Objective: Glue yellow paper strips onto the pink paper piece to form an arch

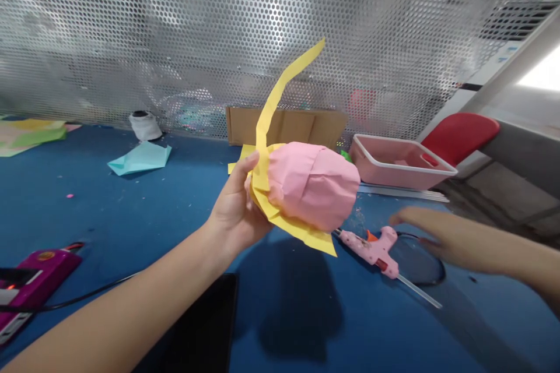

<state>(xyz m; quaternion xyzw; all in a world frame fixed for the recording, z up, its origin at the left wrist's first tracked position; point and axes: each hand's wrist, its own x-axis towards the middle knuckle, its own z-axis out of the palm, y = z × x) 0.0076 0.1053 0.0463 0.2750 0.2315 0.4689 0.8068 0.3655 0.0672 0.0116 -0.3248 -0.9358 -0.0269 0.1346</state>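
Observation:
My left hand (236,210) is closed around a paper craft (310,186), a rounded pink paper form wrapped in yellow paper, held up above the blue table (87,210). A long yellow strip (280,87) curls upward from it. My right hand (441,233) hovers low at the right with its fingers stretched out flat and holds nothing. It is just right of a pink glue gun (376,247) lying on the table with a clear glue stick poking out behind.
A pink plastic tray (400,163) and a cardboard piece (284,125) stand at the back by the perforated metal screen. Light blue folded paper (140,158), a white roll (145,125), coloured sheets (26,134), a magenta device (35,274), a black slab (205,326), a red chair (459,134).

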